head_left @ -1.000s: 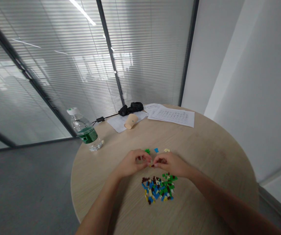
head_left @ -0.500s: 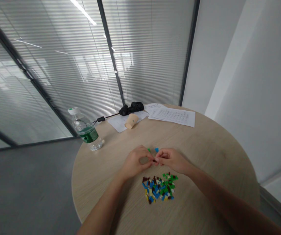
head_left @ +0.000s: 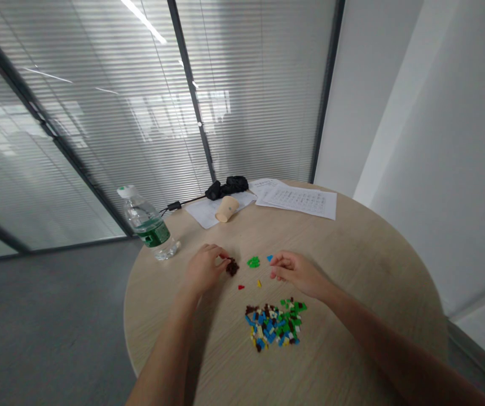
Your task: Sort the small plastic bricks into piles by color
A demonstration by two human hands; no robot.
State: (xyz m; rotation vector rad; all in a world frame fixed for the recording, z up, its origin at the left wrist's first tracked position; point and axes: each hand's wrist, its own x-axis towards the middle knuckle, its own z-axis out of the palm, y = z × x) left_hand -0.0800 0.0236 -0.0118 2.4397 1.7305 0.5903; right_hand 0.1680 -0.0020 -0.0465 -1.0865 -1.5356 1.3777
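Between the left hand [head_left: 205, 269] and the right hand [head_left: 295, 274] stand a small heap of dark brown bricks [head_left: 232, 268] and a green group of bricks [head_left: 253, 261] — a hand must pass over them or around them. On the wooden round table [head_left: 365, 282], the way to the far side goes right of the paper cup [head_left: 226, 208]; the water bottle [head_left: 146, 225] stands in the way at left — and nearer the person lies the mixed pile of bricks [head_left: 273, 324].

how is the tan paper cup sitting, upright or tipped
Tipped: the tan paper cup lies on its side on the white paper sheet, its tapered wall down.
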